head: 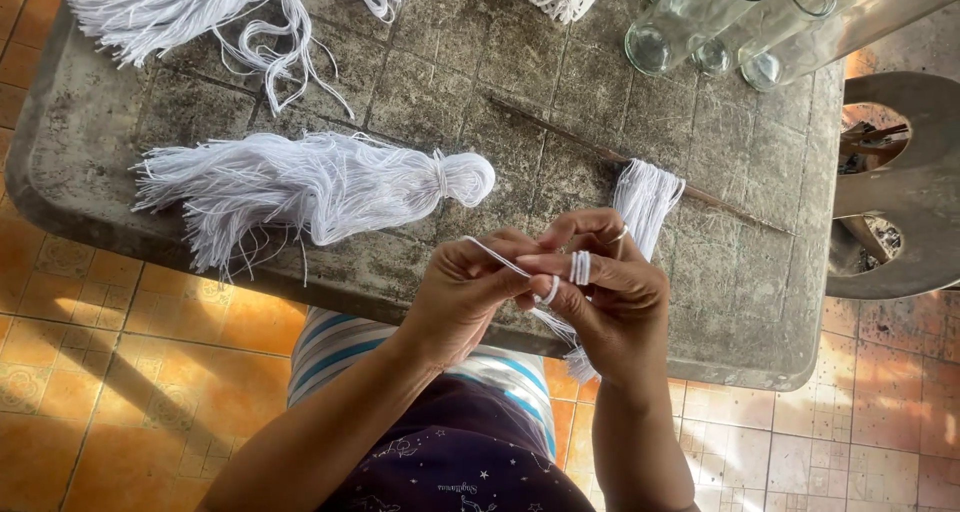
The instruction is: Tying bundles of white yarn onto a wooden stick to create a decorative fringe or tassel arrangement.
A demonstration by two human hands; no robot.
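Observation:
My left hand (468, 290) pinches a thin white strand (497, 256) and pulls it taut toward the left. My right hand (608, 290) holds a bundle of white thread (645, 200), with thread wound around its fingers in small loops. The bundle's upper end fans out above my right hand, and its lower end hangs below my palm. Both hands meet over the near edge of the grey stone table (480, 82). A finished white yarn tassel (310, 184) with a tied round head lies on the table to the left of my hands.
A loose heap of white yarn (190, 7) lies at the table's far left. Clear glass bottles (700, 17) lie at the far right. A thin dark stick (600, 152) rests diagonally on the table. A round grey stone object (900, 182) stands right of the table. Orange floor tiles lie below.

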